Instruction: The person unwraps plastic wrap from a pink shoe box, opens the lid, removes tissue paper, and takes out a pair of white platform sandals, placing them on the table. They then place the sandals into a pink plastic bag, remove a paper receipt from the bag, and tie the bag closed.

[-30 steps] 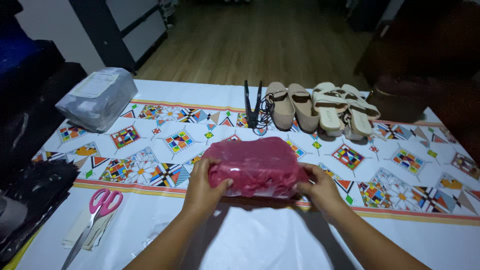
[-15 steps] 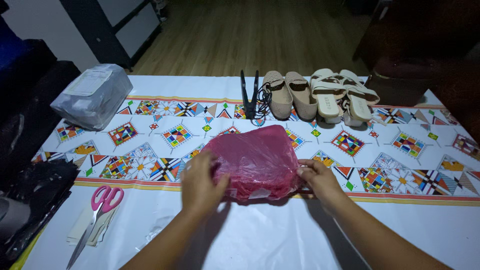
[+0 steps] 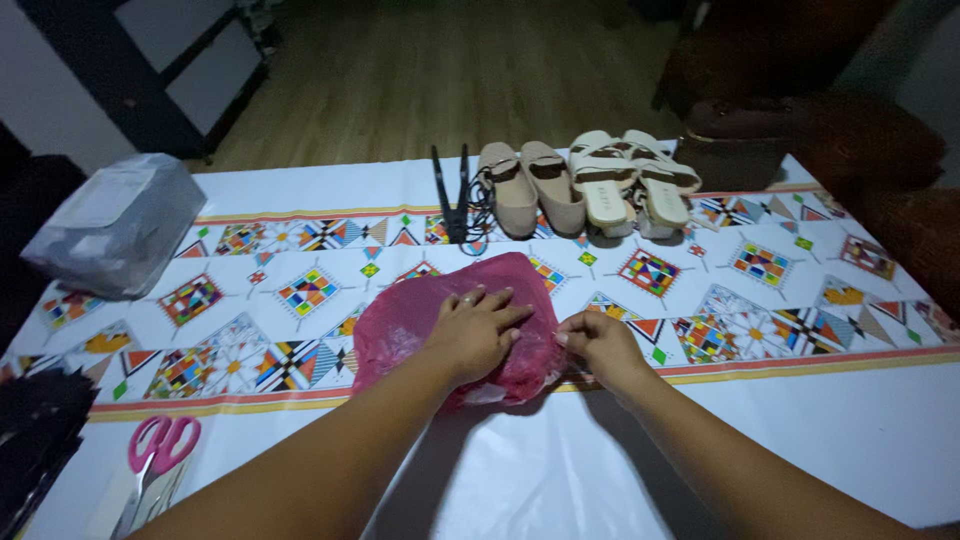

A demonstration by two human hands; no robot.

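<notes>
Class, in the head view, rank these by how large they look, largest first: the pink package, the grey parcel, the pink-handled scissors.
1. pink package, though it lies nearer than the parcel, so this is unsure.
2. grey parcel.
3. pink-handled scissors, partly cut off by the frame edge.

Glossy crinkled pink plastic parcel [image 3: 455, 325] (tablecloth [image 3: 560, 470] smooth, shiny)

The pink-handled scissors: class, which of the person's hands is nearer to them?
Left. The left hand lies flat on the pink package, closer to the scissors; the right hand pinches the package's far edge.
</notes>
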